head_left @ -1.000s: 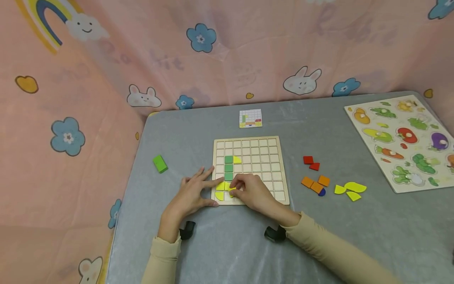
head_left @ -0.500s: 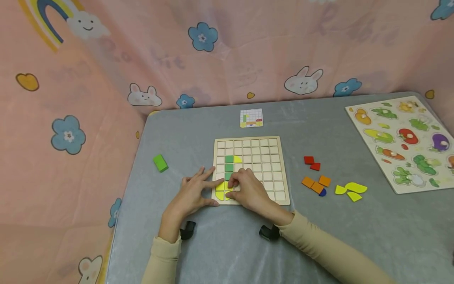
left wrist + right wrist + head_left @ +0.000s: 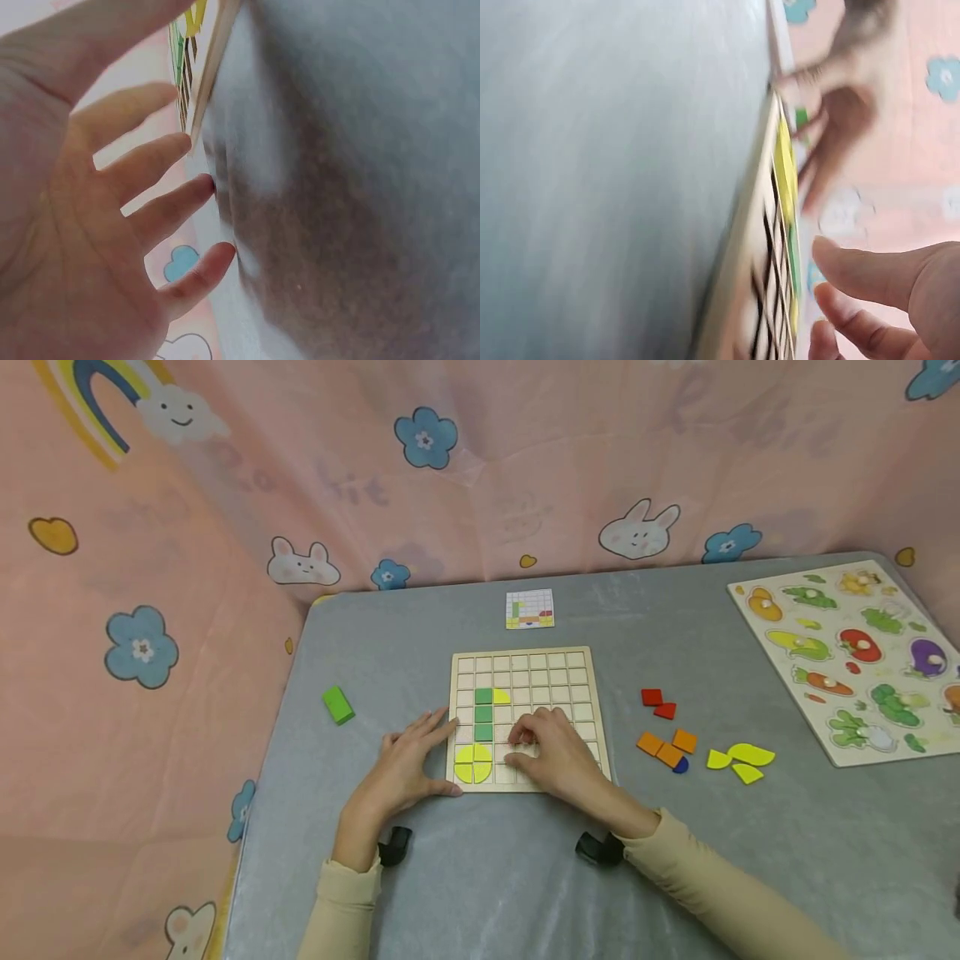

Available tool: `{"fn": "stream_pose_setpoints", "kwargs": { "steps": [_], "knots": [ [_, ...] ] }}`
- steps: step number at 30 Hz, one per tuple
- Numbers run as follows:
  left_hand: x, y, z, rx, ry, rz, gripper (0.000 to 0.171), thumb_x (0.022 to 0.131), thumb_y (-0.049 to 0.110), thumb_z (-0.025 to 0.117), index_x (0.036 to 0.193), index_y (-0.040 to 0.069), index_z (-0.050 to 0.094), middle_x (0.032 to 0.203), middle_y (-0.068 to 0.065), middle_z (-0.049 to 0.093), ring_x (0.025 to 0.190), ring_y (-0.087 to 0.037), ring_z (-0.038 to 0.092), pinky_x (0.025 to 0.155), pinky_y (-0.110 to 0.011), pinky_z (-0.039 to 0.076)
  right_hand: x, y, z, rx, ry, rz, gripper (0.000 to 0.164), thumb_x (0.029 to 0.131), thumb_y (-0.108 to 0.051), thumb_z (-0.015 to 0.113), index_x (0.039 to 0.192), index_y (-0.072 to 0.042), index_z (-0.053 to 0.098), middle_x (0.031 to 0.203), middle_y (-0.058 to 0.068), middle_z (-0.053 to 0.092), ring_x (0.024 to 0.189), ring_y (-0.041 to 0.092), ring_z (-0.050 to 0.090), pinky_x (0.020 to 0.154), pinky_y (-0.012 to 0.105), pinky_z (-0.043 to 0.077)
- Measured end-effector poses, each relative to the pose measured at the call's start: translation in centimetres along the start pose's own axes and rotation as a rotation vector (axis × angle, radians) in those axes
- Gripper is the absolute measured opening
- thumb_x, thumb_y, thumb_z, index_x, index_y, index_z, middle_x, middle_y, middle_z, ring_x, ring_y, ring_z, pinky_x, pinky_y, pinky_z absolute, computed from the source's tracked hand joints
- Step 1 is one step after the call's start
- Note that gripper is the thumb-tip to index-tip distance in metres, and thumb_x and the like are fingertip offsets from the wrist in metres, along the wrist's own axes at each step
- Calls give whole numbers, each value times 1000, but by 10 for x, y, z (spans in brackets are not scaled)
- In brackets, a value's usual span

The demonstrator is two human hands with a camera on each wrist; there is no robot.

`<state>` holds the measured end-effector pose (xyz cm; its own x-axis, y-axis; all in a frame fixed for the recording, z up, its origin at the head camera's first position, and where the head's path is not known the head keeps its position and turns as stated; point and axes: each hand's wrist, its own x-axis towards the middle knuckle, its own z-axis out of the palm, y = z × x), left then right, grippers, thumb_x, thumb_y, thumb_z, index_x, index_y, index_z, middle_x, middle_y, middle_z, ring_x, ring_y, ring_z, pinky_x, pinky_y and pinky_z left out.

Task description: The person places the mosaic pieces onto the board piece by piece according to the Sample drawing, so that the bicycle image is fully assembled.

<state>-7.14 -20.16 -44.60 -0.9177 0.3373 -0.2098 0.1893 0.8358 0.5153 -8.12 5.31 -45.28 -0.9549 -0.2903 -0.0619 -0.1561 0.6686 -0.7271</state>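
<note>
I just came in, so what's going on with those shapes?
Someone is working on a wooden grid board. Their left hand is at its left edge; the right hand is over it, with no piece visible. On it, four yellow pieces make a circle below three green squares. More pieces lie loose off to the right.

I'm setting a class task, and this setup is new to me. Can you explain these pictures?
These are a person's bare left hand and right hand. The wide picture comes from a head-worn camera; each close one from a wrist-worn camera. On the table lies a gridded board with green squares and yellow pieces. Beyond it is a card. To the right lie red pieces, orange pieces, a blue piece, loose yellow pieces and a vegetable puzzle; to the left, a green block. The left hand is at the board's edge, the right hand above the grid; neither visibly holds anything.
</note>
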Motion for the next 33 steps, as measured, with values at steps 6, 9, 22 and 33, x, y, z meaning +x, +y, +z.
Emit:
{"fn": "stream_pose_setpoints", "kwargs": {
  "steps": [6, 9, 22, 33],
  "knots": [
    [2, -3, 0, 9, -3, -29, 114, 70, 34, 100, 165, 11, 40, 175, -4, 32, 163, -30, 28, 113, -60, 28, -16, 37, -44, -5, 18, 83, 20, 90, -12, 82, 107, -7, 72, 118, 17, 63, 114, 36, 50, 90, 47, 45],
    [3, -3, 0, 15, -9, -36, 116, 70, 35, 100, 165, 13, 38, 174, -3, 34, 163, -30, 28, 113, -59, 28, -26, 56, -63, -24, 12, 121, 29, 92, -15, 82, 115, -3, 70, 130, 24, 58, 123, 42, 45, 95, 55, 45],
    [2, -1, -1, 10, -11, -51, 116, 69, 34, 100, 165, 13, 38, 174, -1, 34, 163, -28, 27, 114, -58, 27, -49, 97, -102, -177, 68, 151, 35, 87, -13, 86, 114, 4, 71, 96, 18, 68, 90, 34, 56, 75, 39, 42],
    [2, 0, 1, 24, -12, -56, 116, 70, 34, 100, 166, 14, 38, 174, 0, 34, 164, -27, 27, 113, -57, 28, -23, 64, -76, -130, 80, 87, 26, 89, -12, 84, 109, 2, 76, 102, 19, 73, 98, 34, 60, 81, 46, 48]
  ]
}}
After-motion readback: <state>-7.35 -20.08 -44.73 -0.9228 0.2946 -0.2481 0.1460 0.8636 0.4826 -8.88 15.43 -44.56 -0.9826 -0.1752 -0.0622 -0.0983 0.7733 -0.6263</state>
